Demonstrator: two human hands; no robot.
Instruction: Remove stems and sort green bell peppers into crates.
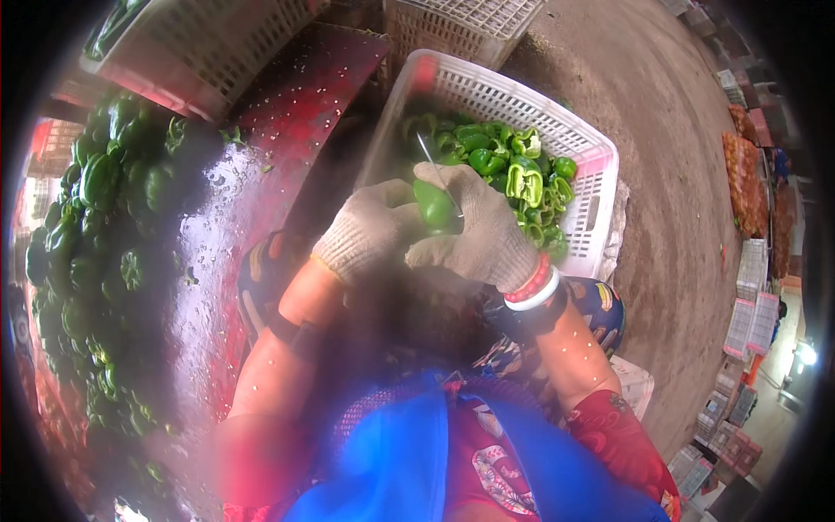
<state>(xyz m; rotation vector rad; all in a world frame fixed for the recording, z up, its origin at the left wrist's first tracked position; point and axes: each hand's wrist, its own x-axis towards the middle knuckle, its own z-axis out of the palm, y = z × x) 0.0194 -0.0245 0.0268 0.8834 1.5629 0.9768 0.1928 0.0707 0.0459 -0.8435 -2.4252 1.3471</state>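
My left hand [368, 228], in a knitted work glove, holds one side of a green bell pepper [434, 205] above the near side of a plastic crate. My right hand [479, 225], gloved too and with a red bead bracelet and a white bangle at the wrist, grips a knife with a thin blade [427, 149]; the blade lies against the pepper's right side, and its handle is hidden in the glove. Under and beyond the hands, the white perforated crate [597, 196] holds many cut green peppers [524, 179], some showing pale insides.
To the left, a large heap of whole green peppers [98, 183] lies on a wet red table [287, 124] strewn with seeds. More plastic crates [189, 49] stand at the top left, and another [450, 29] behind the pepper crate. Bare ground [672, 215] spreads to the right, with stacked crates far off.
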